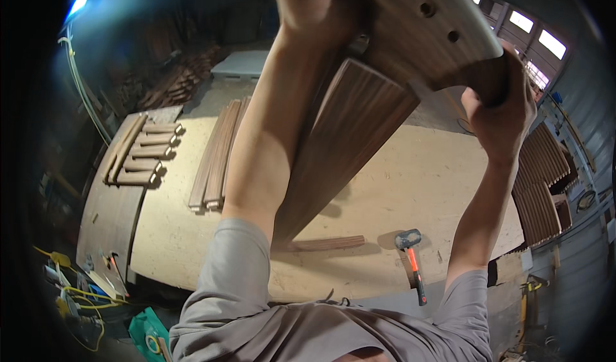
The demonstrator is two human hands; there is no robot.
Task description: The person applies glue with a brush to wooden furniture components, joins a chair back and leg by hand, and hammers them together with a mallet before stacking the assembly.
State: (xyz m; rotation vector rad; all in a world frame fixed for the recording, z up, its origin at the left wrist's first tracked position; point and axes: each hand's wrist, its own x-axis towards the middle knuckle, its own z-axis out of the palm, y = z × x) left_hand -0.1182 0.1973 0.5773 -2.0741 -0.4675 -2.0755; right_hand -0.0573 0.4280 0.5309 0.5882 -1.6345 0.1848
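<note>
Close to the camera, a curved brown wooden piece (430,32) with two round holes is raised above the table. My right hand (507,115) is closed round its right end. Up at the top edge, my left hand (311,6) grips its far left part, with some fingers cut off or in shadow. A wide, dark-grained wooden board (346,137) slants up from the table to just below that piece; I cannot tell whether they are joined. By the board's foot lies a short wooden strip (330,242). A mallet (414,266) with a black head and red-and-black handle rests near the table's front edge.
Long wooden slats (215,160) lie on the pale tabletop (410,189) behind my left forearm. Several short wooden pieces (151,150) sit at the left. Ribbed brown panels (542,182) are stacked on the right. A green bag (147,331) and yellow cords (90,301) are at lower left.
</note>
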